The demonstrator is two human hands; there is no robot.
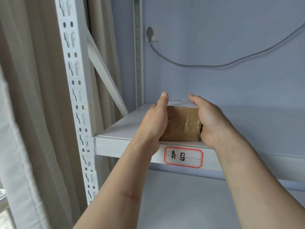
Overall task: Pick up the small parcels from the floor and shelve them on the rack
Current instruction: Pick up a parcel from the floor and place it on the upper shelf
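A small brown cardboard parcel [182, 123], taped and with a white shipping label on top, rests on the white rack shelf [125, 129] near its front edge. My left hand [155, 119] presses flat against the parcel's left side. On the right side, my right hand [208, 119] cups the parcel, thumb over the top edge. Both hands hold the box between them. The far side of the parcel is hidden.
A red-bordered handwritten label [183, 157] is stuck on the shelf's front beam. The perforated white upright [77, 90] stands at left beside beige curtains [33, 96]. A wall socket [152, 33] with a grey cable [214, 65] is behind. A lower shelf [189, 195] lies underneath.
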